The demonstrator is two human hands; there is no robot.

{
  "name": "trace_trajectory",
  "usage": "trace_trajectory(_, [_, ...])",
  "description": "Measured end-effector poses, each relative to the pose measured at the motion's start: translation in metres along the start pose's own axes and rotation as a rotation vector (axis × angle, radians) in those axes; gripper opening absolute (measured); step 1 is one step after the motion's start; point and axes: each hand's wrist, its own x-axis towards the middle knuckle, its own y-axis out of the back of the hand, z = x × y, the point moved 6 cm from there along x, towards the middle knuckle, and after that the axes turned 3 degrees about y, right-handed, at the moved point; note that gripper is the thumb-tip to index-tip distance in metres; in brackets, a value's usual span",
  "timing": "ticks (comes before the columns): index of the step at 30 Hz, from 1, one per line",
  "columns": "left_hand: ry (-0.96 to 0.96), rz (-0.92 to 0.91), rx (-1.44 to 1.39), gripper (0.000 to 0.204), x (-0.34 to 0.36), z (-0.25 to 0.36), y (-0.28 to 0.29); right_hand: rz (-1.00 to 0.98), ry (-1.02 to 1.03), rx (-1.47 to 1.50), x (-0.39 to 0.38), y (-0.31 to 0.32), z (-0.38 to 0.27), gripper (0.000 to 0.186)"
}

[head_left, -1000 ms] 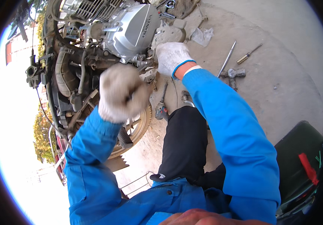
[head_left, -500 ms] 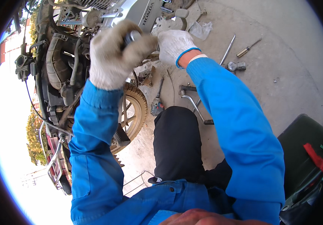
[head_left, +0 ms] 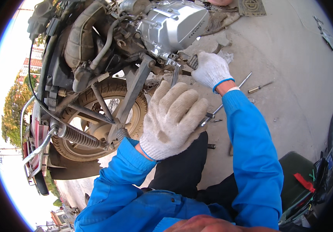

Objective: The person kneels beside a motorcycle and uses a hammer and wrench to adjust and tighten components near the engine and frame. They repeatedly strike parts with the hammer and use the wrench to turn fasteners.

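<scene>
My left hand (head_left: 172, 120), in a dirty whitish knit glove, is raised in front of the motorcycle's rear wheel (head_left: 138, 101). Its fingers are stretched upward and no object shows in them. Just beyond the fingertips a metal bar (head_left: 175, 76) slants down from a bolted joint under the silver engine cover (head_left: 191, 29); its lower end is hidden by the glove. My right hand (head_left: 213, 71), gloved too, is closed around a ribbed dark footpeg (head_left: 192, 62) at the engine's lower side.
On the concrete to the right lie a long metal rod (head_left: 245, 80) and a screwdriver (head_left: 260, 87). Part of a metal stand (head_left: 207, 119) shows beside my left glove. A green case (head_left: 296, 166) with a red cloth (head_left: 304, 182) stands at the lower right.
My view has shifted toward the motorcycle. My left hand has come down and opened out; the shiny round piece seen in it earlier no longer shows. The right hand now grips the footpeg.
</scene>
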Motion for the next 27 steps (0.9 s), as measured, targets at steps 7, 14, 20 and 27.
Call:
trace_trajectory(7, [0.198, 0.328, -0.123, 0.063, 0.013, 0.003, -0.006, -0.005, -0.099, -0.003, -0.001, 0.005, -0.004, 0.041])
trace_trajectory(14, [0.472, 0.343, -0.371, 0.044, -0.112, -0.025, -0.030, 0.029, -0.027, -0.066, 0.002, -0.004, -0.008, 0.043])
trace_trajectory(20, [1.306, 0.005, -0.588, 0.024, -0.261, -0.120, -0.169, 0.051, 0.009, -0.106, 0.005, -0.009, -0.003, 0.049])
trace_trajectory(27, [1.166, -0.350, -0.290, 0.025, -0.296, -0.174, -0.265, 0.071, 0.003, -0.123, 0.004, -0.009, -0.003, 0.048])
